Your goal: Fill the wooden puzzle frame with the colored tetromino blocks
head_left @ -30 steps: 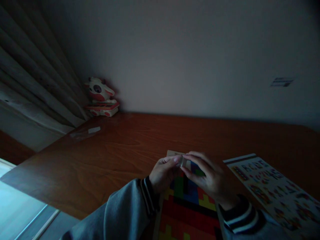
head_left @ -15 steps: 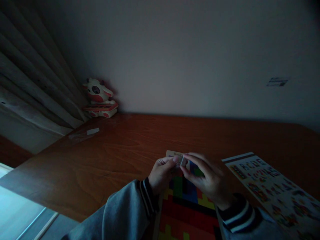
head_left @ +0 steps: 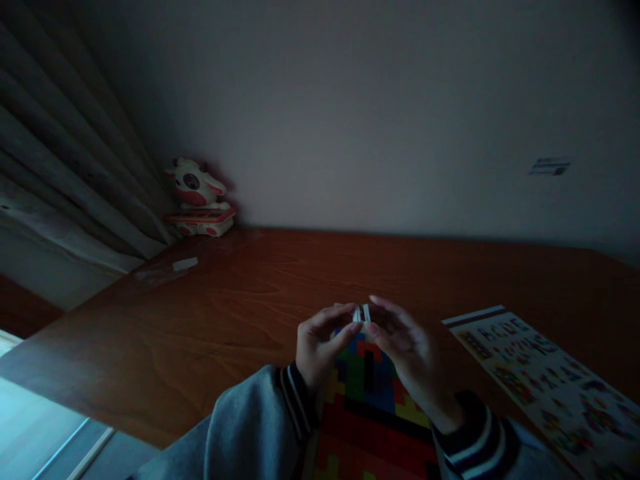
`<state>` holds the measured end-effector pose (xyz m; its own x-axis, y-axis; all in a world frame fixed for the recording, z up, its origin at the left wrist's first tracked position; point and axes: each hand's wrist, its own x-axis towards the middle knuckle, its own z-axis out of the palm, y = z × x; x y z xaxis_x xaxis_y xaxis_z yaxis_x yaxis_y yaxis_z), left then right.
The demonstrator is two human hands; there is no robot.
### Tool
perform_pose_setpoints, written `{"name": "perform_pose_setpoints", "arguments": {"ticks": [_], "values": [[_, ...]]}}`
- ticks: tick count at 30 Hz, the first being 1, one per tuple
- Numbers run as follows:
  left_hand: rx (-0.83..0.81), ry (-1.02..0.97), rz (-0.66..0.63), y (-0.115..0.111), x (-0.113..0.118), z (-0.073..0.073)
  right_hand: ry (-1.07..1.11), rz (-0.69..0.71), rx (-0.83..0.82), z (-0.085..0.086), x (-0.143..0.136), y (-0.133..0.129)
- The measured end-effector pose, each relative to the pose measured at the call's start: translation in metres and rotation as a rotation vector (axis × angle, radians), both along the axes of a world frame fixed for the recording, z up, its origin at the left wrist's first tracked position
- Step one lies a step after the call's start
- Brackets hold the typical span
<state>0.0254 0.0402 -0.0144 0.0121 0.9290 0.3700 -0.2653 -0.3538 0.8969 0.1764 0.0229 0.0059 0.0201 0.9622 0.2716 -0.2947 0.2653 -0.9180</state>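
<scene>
My left hand pinches a small white piece between thumb and fingertips, above the far end of a colourful block puzzle board. My right hand is at the piece's right side, its thumb and forefinger at a white edge. Whether this is one folded piece or two pieces side by side, I cannot tell in the dim light. Red, orange, yellow, green and blue blocks fill much of the board, with dark gaps among them. The forearms partly cover its sides.
A printed sheet with letters, numbers and coloured figures lies on the wooden table to the right. A cow-shaped toy stands at the back left, near the curtain. A clear wrapper with a white label lies before it.
Both hands have risen slightly with the white piece, which has turned so two white edges show. My right hand's fingers have shifted around it. More of the board's far end is visible.
</scene>
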Motion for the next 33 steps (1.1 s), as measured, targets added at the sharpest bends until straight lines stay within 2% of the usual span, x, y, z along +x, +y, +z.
{"name": "perform_pose_setpoints", "arguments": {"ticks": [4,10,18,24,28,33], "values": [[0.060,0.041,0.053,0.001,-0.001,0.001,0.072,-0.018,-0.092,-0.006,-0.003,0.002],[0.143,0.141,0.092,0.004,-0.003,-0.008,0.133,-0.018,-0.199,-0.016,-0.008,0.004],[0.399,0.426,0.229,0.008,-0.010,-0.003,0.293,0.055,-0.278,-0.011,-0.010,0.003],[0.535,0.507,0.293,0.013,-0.012,-0.003,0.323,0.106,-0.277,-0.008,-0.012,0.002],[0.578,0.521,0.308,0.014,-0.013,-0.003,0.343,0.121,-0.290,-0.010,-0.011,0.002],[0.556,0.514,0.299,0.014,-0.013,-0.004,0.361,0.122,-0.314,-0.011,-0.010,0.002]]}}
